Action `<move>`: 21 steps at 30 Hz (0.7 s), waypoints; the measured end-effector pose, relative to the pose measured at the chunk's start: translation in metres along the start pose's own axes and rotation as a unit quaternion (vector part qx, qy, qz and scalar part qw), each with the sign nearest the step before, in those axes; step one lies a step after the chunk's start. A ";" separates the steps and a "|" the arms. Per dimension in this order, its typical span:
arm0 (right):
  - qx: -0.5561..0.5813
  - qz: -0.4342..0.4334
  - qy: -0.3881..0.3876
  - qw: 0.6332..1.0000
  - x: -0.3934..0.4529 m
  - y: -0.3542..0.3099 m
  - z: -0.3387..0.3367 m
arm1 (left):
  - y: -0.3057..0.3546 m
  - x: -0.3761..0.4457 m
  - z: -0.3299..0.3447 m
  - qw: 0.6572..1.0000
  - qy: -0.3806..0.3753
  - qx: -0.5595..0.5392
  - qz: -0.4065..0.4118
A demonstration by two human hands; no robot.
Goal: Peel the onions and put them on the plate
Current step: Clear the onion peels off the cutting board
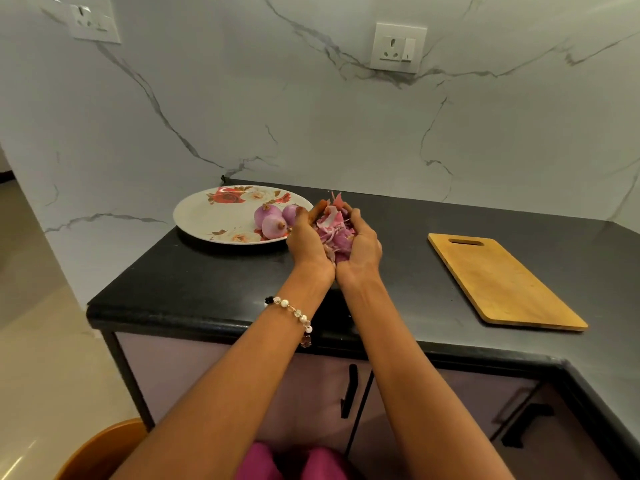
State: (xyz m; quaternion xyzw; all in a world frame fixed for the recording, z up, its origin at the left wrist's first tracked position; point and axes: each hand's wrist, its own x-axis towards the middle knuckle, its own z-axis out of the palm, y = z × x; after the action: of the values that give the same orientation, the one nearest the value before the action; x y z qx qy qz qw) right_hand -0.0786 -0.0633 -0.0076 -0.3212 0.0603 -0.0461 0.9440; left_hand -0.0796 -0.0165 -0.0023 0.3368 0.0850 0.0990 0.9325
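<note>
Three peeled purple onions [272,220] lie together on the right side of a white flowered plate [207,216] at the back left of the black counter. Just right of the plate, my left hand [306,242] and my right hand [363,244] are cupped side by side, wrists together, above the counter. Between them they hold a heap of pink and purple onion peels [334,230], with fingers curled round the pile. My left fingertips come close to the plate's right rim.
A wooden cutting board [502,282] lies on the black counter [207,278] at the right. Marble wall with two sockets [398,48] stands behind. An orange tub [100,452] sits on the floor at lower left, below the counter's left end. Cabinet doors with black handles face me.
</note>
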 end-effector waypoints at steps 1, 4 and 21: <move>0.007 0.002 -0.012 1.000 -0.004 0.002 0.008 | 0.009 -0.003 -0.001 1.000 -0.006 -0.005 0.009; 0.024 0.016 -0.062 0.998 -0.024 0.021 0.035 | 0.046 -0.013 -0.016 0.999 0.002 -0.005 0.052; -0.063 0.264 -0.234 0.934 -0.157 0.328 0.118 | 0.215 -0.052 -0.316 0.938 0.234 -0.133 0.217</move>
State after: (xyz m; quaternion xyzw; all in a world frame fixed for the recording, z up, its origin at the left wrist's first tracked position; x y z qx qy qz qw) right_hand -0.2009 0.2861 -0.1018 -0.3543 -0.0766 0.2849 0.8874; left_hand -0.2288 0.3263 -0.0987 0.1869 0.2119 0.3850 0.8786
